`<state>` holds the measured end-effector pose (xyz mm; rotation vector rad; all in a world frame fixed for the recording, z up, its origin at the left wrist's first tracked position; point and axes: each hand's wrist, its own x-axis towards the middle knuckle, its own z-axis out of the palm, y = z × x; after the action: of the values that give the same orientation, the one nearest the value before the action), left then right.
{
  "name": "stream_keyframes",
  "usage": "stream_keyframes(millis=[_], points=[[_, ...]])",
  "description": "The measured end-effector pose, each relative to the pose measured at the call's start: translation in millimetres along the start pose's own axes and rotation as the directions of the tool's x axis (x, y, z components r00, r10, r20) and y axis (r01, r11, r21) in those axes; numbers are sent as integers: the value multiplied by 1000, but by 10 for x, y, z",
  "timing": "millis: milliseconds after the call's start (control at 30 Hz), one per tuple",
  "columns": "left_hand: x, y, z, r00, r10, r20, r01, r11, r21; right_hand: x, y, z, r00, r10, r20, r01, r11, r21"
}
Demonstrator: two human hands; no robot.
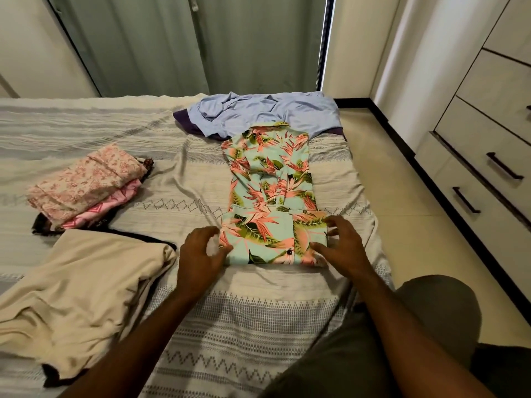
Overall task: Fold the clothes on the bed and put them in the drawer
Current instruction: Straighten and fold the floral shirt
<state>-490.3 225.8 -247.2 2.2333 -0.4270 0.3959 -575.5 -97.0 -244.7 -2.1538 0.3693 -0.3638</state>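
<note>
A mint floral shirt (pixel 270 191) lies lengthwise on the bed (pixel 201 305), its sides folded in and its near end doubled over into a thick band. My left hand (pixel 199 254) rests at the left corner of that band, fingers spread, thumb touching the cloth. My right hand (pixel 342 245) sits at the right corner, fingers spread over the edge. A stack of folded pink patterned clothes (pixel 86 185) lies to the left. A loose beige garment (pixel 80 297) lies at the near left. A crumpled light-blue garment (pixel 267 112) over something purple lies at the far edge.
A dresser with dark-handled shut drawers (pixel 488 179) stands along the right wall, across a strip of tiled floor (pixel 402 214). Green curtains (pixel 178 44) hang behind the bed. My knee in olive shorts (pixel 402 340) is at the bed's near right corner.
</note>
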Motion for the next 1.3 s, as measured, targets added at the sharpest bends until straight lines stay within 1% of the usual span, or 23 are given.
stream_keyframes(millis=[33,67,100,133,200,267,367,433,467,533,567,600,667,733,767,800,833,867,900,967,1033,1167,1300], points=[[-6,-42,-22,982,174,76,-180,981,68,-16,30,-36,993,-79,88,82,996,-31],[-13,-107,-29,933,304,192,-331,935,128,-30,55,-54,974,-113,199,136,985,-104],[-13,-175,-17,873,375,311,-441,880,177,-40,82,-56,945,-113,308,183,960,-210],[-23,-242,3,829,372,417,-486,848,211,-60,94,-48,908,-84,410,230,919,-321],[-4,-326,7,798,253,547,-435,871,231,-75,90,11,836,34,547,295,814,-501],[14,-409,10,792,182,583,-359,911,204,-87,64,55,815,67,576,338,753,-565],[101,-466,5,810,256,528,-385,911,150,-56,-13,-6,811,63,582,341,757,-558],[235,-389,-49,823,238,516,-307,950,51,18,-125,-101,802,85,591,335,755,-564],[321,-330,-123,800,206,564,-262,965,19,58,-198,-150,793,107,600,322,762,-561],[499,-190,-273,689,170,705,-224,974,-16,113,-355,-261,761,146,632,282,803,-525],[577,-109,-351,608,163,777,-208,977,-42,122,-438,-325,736,145,661,274,829,-487],[629,-40,-417,511,154,845,-169,983,-77,117,-515,-400,701,151,697,251,862,-440],[692,99,-548,297,98,950,11,994,-106,87,-678,-561,610,164,775,169,929,-330],[734,163,-647,88,72,994,199,976,-89,53,-768,-706,488,187,852,87,961,-261],[742,197,-702,-2,93,996,269,959,-89,34,-783,-761,437,199,877,54,968,-247],[781,212,-727,-72,128,989,336,937,-97,55,-766,-793,402,210,891,14,972,-235],[815,226,-748,-109,164,980,385,916,-110,92,-738,-816,394,207,895,-30,977,-213],[880,242,-757,-108,186,977,415,901,-126,151,-722,-816,399,210,892,-84,978,-193],[986,244,-750,-74,191,979,423,895,-143,243,-706,-801,417,209,884,-135,977,-167],[1236,227,-722,29,165,986,425,891,-161,459,-705,-758,462,200,864,-190,974,-123],[1483,186,-678,94,128,987,433,888,-157,664,-748,-714,532,178,828,-185,979,-91],[2041,119,-502,183,32,983,449,886,-112,1194,-889,-655,690,185,700,-116,983,-145],[2717,152,-287,343,25,939,451,872,-188,1855,-954,-603,813,131,568,-103,991,-81]])
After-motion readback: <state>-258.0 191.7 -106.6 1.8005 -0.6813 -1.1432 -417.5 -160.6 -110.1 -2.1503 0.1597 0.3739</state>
